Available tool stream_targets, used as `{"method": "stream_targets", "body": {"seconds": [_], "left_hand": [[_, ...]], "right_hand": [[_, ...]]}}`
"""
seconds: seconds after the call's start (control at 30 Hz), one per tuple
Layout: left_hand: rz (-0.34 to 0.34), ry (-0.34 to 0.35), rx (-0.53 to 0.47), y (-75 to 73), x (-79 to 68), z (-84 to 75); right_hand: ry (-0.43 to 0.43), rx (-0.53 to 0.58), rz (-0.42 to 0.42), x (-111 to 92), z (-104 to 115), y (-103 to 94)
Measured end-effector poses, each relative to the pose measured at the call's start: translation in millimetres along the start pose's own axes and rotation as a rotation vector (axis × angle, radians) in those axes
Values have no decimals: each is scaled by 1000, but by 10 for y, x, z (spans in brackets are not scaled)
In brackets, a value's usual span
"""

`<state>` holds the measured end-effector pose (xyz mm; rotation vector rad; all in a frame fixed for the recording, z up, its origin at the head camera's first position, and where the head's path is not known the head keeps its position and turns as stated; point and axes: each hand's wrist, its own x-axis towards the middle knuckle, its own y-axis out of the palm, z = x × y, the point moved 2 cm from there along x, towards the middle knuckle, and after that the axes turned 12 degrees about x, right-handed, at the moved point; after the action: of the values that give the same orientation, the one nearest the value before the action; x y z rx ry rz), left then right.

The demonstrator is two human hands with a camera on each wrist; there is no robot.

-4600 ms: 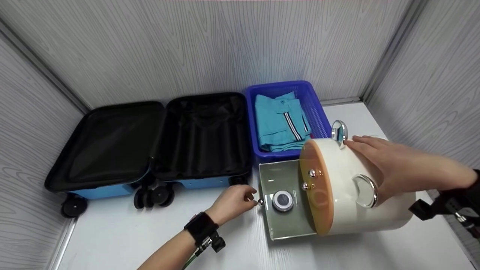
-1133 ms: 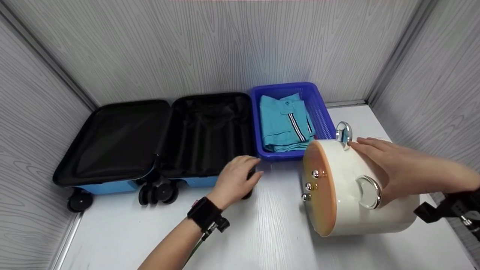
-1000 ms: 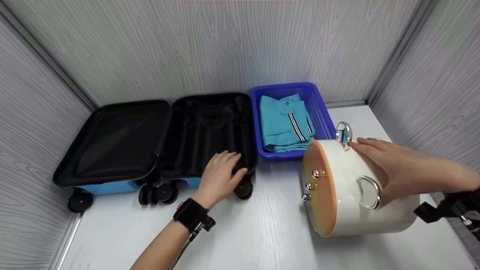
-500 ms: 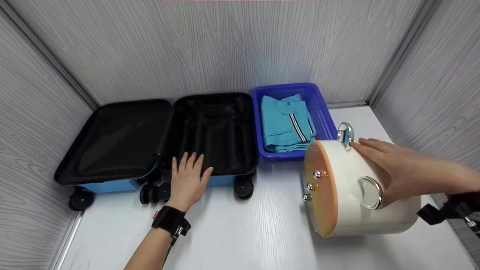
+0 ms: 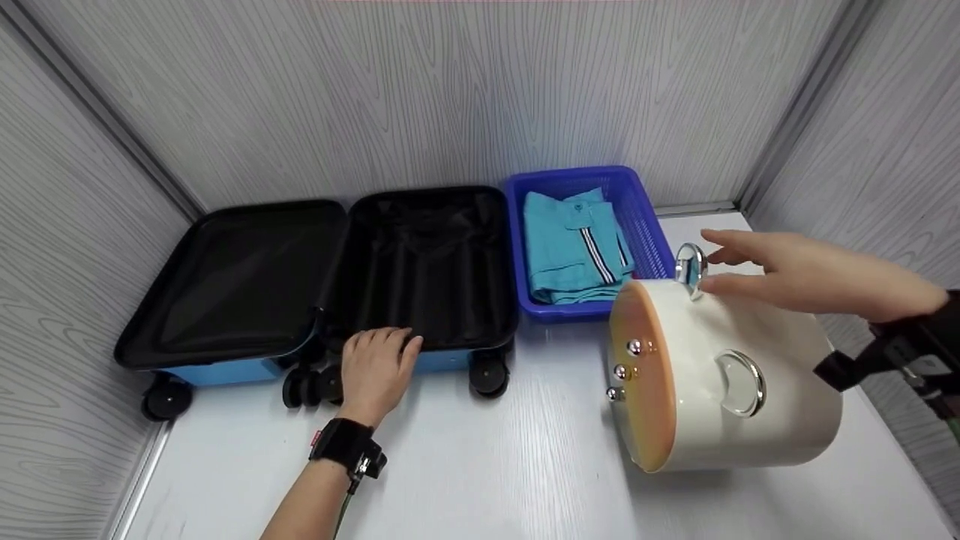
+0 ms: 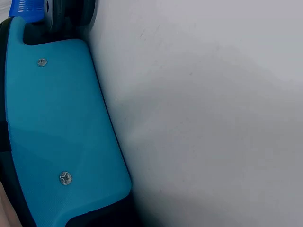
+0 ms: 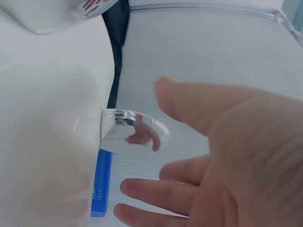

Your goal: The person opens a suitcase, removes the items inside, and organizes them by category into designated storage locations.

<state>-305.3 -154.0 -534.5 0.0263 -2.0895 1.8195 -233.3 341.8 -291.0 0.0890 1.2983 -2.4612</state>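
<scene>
In the head view, my left hand grips the near rim of the open suitcase's right half, fingers bent over the black edge. The left wrist view shows the suitcase's blue side with two screws. At the right stands a cream storage box with an orange-tinted front, three chrome knobs and two chrome handles. My right hand hovers at the far chrome handle, thumb and fingers spread apart and holding nothing. The box's drawers are pushed in.
A blue plastic basket with folded turquoise clothing stands between the suitcase and the box, near the back wall. The suitcase's left half lies flat beside the right one. Black wheels stick out at the suitcase's near side.
The clear drawer holding a round item has gone into the box. My left hand has moved from its knob left to the suitcase rim. My right hand has lifted off the box top.
</scene>
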Motion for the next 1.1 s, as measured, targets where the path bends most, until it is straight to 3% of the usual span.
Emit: {"method": "stream_targets", "body": {"seconds": [0.27, 0.53, 0.83, 1.1], "left_hand": [[-25, 7, -11, -17, -22, 15], [-16, 18, -16, -10, -26, -11], [4, 14, -14, -19, -30, -27], [4, 11, -18, -19, -32, -32]], "right_hand": [[-83, -185, -62, 220, 168, 29], [-85, -182, -72, 210, 128, -23], [-13, -180, -35, 125, 12, -141], [-7, -232, -23, 70, -18, -210]]}}
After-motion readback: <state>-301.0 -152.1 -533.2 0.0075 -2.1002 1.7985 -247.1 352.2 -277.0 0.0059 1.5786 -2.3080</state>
